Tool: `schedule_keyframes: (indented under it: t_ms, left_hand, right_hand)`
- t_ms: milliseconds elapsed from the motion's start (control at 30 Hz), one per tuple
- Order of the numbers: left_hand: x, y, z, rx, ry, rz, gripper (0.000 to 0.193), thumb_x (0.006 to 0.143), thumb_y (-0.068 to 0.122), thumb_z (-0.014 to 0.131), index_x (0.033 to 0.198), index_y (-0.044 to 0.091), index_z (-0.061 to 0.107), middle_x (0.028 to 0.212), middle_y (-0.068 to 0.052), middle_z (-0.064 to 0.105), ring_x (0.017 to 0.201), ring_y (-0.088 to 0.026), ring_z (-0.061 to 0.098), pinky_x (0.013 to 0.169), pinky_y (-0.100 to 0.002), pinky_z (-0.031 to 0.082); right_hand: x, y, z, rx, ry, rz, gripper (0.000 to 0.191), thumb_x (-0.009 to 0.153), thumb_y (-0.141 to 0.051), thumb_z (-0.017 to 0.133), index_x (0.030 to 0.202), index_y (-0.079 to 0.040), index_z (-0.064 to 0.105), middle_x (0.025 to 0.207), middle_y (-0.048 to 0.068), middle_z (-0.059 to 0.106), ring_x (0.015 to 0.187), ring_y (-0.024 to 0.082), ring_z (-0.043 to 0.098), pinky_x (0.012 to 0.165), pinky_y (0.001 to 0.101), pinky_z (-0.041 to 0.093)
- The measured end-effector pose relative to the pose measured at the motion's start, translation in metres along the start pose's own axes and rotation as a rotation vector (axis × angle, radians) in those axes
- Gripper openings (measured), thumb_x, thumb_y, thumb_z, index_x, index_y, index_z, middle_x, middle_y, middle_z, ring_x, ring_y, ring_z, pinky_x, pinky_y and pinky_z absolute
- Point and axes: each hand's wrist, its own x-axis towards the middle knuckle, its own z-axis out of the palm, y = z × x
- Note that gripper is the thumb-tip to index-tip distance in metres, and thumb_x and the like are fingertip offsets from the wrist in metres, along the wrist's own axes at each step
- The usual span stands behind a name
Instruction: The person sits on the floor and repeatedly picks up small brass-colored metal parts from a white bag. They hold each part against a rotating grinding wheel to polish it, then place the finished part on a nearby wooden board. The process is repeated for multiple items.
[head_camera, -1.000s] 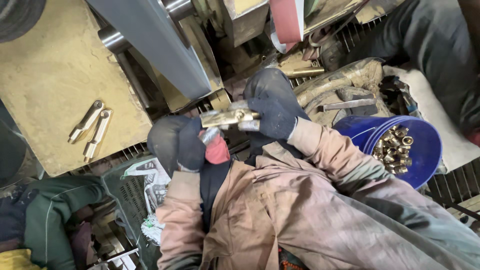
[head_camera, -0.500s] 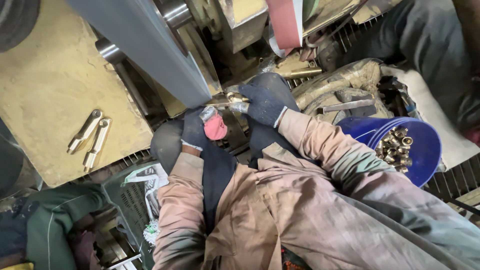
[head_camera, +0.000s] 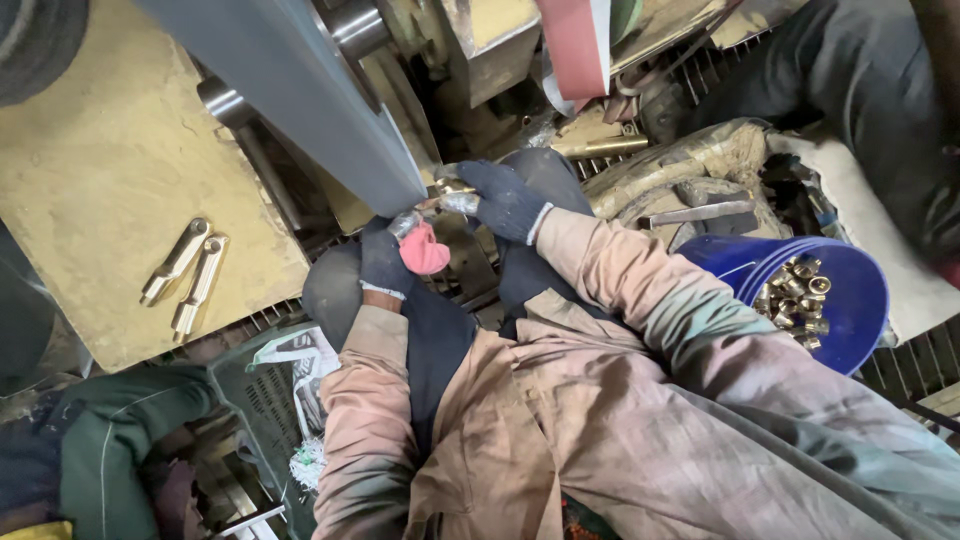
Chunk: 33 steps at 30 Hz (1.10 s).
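Both of my hands wear dark gloves and grip one shiny metal part (head_camera: 438, 200) between them. My left hand (head_camera: 390, 252) has a pink patch on the glove and holds the part's near end. My right hand (head_camera: 500, 197) holds the far end. The part is pressed against the lower end of a grey sanding belt (head_camera: 300, 90) that slants down from the upper left. Most of the part is hidden by the fingers.
Two finished metal parts (head_camera: 186, 272) lie on a dusty yellow board (head_camera: 90, 160) at left. A blue bucket (head_camera: 850, 300) of several brass fittings stands at right. A green crate (head_camera: 265, 400) sits by my left knee. Another person's dark leg (head_camera: 860, 90) is at upper right.
Both hands moved up and forward, bringing the metal part from in front of my chest up against the grey belt.
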Motion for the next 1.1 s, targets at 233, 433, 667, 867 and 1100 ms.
schedule_keyframes:
  t_ms: [233, 433, 667, 867, 1100]
  left_hand:
    - [0.005, -0.009, 0.006, 0.003, -0.010, 0.006, 0.010, 0.097, 0.007, 0.064, 0.096, -0.003, 0.068, 0.088, -0.007, 0.070, 0.078, -0.016, 0.066, 0.069, -0.032, 0.054]
    - [0.003, -0.003, -0.006, 0.019, 0.018, 0.009, 0.010, 0.097, 0.006, 0.063, 0.098, -0.003, 0.068, 0.089, -0.007, 0.070, 0.078, -0.016, 0.065, 0.069, -0.032, 0.054]
    - [0.006, -0.003, 0.003, 0.031, 0.004, 0.015, 0.011, 0.097, 0.006, 0.063, 0.100, -0.003, 0.068, 0.090, -0.006, 0.069, 0.079, -0.015, 0.065, 0.070, -0.032, 0.053]
    - [0.009, -0.009, 0.011, 0.025, -0.010, 0.010, 0.011, 0.098, 0.006, 0.063, 0.103, -0.003, 0.068, 0.091, -0.006, 0.069, 0.080, -0.015, 0.065, 0.071, -0.032, 0.053]
    - [0.005, -0.002, -0.003, 0.036, 0.015, 0.010, 0.012, 0.098, 0.005, 0.062, 0.105, -0.003, 0.068, 0.093, -0.006, 0.069, 0.081, -0.015, 0.064, 0.072, -0.031, 0.053]
  right_hand:
    - [-0.012, 0.013, -0.012, -0.317, 0.129, -0.411, 0.036, 0.109, -0.027, 0.072, 0.136, -0.006, 0.063, 0.121, 0.012, 0.072, 0.103, 0.022, 0.072, 0.084, 0.0354, 0.060]
    - [0.014, -0.002, 0.005, 0.078, -0.033, 0.116, 0.048, 0.096, -0.029, 0.067, 0.138, -0.007, 0.061, 0.109, 0.011, 0.072, 0.079, 0.014, 0.069, 0.057, 0.0315, 0.061]
    - [0.003, 0.001, -0.002, 0.123, -0.005, 0.111, 0.042, 0.100, -0.029, 0.065, 0.135, -0.007, 0.063, 0.105, 0.010, 0.071, 0.076, 0.013, 0.069, 0.058, 0.0297, 0.060]
    - [-0.011, 0.011, -0.011, -0.132, 0.166, -0.288, 0.034, 0.109, -0.028, 0.065, 0.133, -0.004, 0.063, 0.110, 0.012, 0.072, 0.090, 0.019, 0.071, 0.074, 0.0331, 0.059]
    - [0.012, -0.013, 0.002, 0.128, 0.005, 0.103, 0.037, 0.099, -0.030, 0.064, 0.126, -0.003, 0.066, 0.096, 0.009, 0.072, 0.067, 0.015, 0.069, 0.053, 0.0305, 0.058]
